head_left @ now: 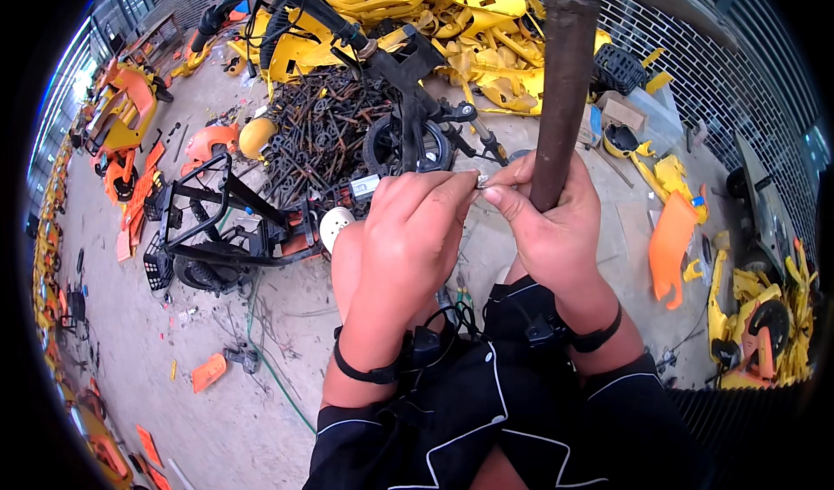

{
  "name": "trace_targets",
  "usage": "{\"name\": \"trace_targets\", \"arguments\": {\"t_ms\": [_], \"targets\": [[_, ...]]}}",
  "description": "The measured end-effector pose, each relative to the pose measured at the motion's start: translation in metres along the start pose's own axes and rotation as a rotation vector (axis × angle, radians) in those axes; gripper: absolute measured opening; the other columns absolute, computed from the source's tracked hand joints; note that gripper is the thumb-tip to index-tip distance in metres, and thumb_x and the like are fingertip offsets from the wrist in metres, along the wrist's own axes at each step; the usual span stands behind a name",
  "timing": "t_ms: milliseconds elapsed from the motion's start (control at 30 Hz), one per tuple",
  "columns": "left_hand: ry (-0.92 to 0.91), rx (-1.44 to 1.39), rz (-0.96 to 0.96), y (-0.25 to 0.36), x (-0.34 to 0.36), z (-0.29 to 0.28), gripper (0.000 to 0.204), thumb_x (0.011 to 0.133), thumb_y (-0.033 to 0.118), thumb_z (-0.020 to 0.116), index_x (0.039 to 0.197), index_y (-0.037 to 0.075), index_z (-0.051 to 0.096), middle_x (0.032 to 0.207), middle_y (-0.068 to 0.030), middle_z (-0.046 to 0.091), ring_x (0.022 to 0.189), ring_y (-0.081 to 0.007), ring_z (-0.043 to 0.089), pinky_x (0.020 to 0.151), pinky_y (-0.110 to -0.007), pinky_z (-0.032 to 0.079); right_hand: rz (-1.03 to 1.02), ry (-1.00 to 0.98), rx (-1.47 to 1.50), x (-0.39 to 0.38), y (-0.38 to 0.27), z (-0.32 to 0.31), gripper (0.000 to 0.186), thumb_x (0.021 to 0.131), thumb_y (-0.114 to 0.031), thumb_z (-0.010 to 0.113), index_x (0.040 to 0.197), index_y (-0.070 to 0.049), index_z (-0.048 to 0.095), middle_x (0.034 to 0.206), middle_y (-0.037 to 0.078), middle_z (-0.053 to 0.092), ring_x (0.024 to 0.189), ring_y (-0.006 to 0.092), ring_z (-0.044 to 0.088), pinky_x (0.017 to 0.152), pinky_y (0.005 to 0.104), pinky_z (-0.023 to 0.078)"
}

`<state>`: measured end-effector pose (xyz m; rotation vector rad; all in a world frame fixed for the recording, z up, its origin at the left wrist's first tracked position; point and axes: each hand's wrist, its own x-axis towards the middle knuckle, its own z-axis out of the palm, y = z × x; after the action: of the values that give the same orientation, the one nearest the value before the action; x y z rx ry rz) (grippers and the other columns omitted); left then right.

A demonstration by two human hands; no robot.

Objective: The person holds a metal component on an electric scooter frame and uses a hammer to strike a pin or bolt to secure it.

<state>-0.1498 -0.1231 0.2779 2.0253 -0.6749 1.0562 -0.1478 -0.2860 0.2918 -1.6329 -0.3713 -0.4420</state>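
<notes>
My left hand (413,225) is closed, its fingertips pressed together on a small pale, shiny piece (483,180), too small to make out in kind. The thumb and fingertips of my right hand (569,234) pinch the same piece from the other side. A thick brown metal pole (563,99) comes down from above, and its lower end lies against my right hand, between thumb and palm. Whether that hand also grips the pole I cannot tell. Beyond my left hand stands a stripped black scooter frame (230,229) with its dark steering column (408,73).
A heap of rusty dark metal parts (321,125) lies behind the frame, below a large pile of yellow plastic panels (478,29). Orange panels (673,247) and a yellow helmet-like dome (257,137) are scattered about. A green hose (280,373) crosses the concrete floor.
</notes>
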Motion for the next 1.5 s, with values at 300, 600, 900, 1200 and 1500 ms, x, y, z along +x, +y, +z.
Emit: {"name": "trace_targets", "arguments": {"t_ms": [300, 600, 900, 1200, 1500], "targets": [[-0.011, -0.036, -0.024, -0.013, -0.004, 0.002, 0.021, 0.082, -0.002, 0.075, 0.102, 0.002, 0.072, 0.093, -0.0120, 0.071, 0.080, -0.0288, 0.065, 0.074, -0.037, 0.051, -0.038, 0.020, -0.035, -0.001, 0.011, 0.013, 0.025, 0.087, 0.000, 0.077, 0.101, -0.001, 0.057, 0.088, 0.006, 0.073, 0.081, 0.0103, 0.068, 0.075, 0.0270, 0.055], [-0.029, -0.057, -0.037, -0.025, -0.004, 0.004, 0.018, 0.083, -0.001, 0.074, 0.100, 0.002, 0.071, 0.090, -0.0121, 0.071, 0.079, -0.0297, 0.066, 0.072, -0.037, 0.050, -0.071, 0.035, -0.130, 0.003, 0.022, 0.018, 0.024, 0.087, -0.002, 0.077, 0.101, -0.001, 0.057, 0.087, 0.007, 0.075, 0.077, 0.0100, 0.068, 0.072, 0.0270, 0.054], [-0.057, -0.102, -0.048, -0.039, -0.002, 0.006, 0.012, 0.085, -0.001, 0.071, 0.097, 0.000, 0.069, 0.088, -0.0127, 0.068, 0.080, -0.0310, 0.065, 0.073, -0.038, 0.050, 0.025, 0.033, -0.155, 0.012, 0.028, 0.021, 0.027, 0.085, -0.006, 0.081, 0.102, -0.003, 0.061, 0.090, 0.005, 0.075, 0.082, 0.0097, 0.068, 0.076, 0.0276, 0.054], [-0.043, -0.259, -0.113, -0.047, -0.008, 0.013, 0.013, 0.082, -0.003, 0.070, 0.094, 0.003, 0.068, 0.083, -0.0112, 0.067, 0.075, -0.0310, 0.063, 0.070, -0.039, 0.047, 0.008, -0.047, -0.123, 0.016, 0.033, 0.017, 0.030, 0.083, -0.002, 0.081, 0.105, -0.004, 0.062, 0.098, 0.003, 0.074, 0.087, 0.0089, 0.066, 0.079, 0.0265, 0.053], [-0.057, -0.238, -0.108, -0.045, -0.008, 0.010, 0.021, 0.074, -0.010, 0.065, 0.090, 0.004, 0.069, 0.082, -0.0097, 0.067, 0.076, -0.0297, 0.063, 0.070, -0.039, 0.047, -0.018, -0.109, 0.025, 0.017, 0.035, 0.018, 0.028, 0.083, 0.004, 0.078, 0.102, -0.002, 0.058, 0.102, 0.008, 0.075, 0.097, 0.0128, 0.069, 0.086, 0.0295, 0.056]]}}
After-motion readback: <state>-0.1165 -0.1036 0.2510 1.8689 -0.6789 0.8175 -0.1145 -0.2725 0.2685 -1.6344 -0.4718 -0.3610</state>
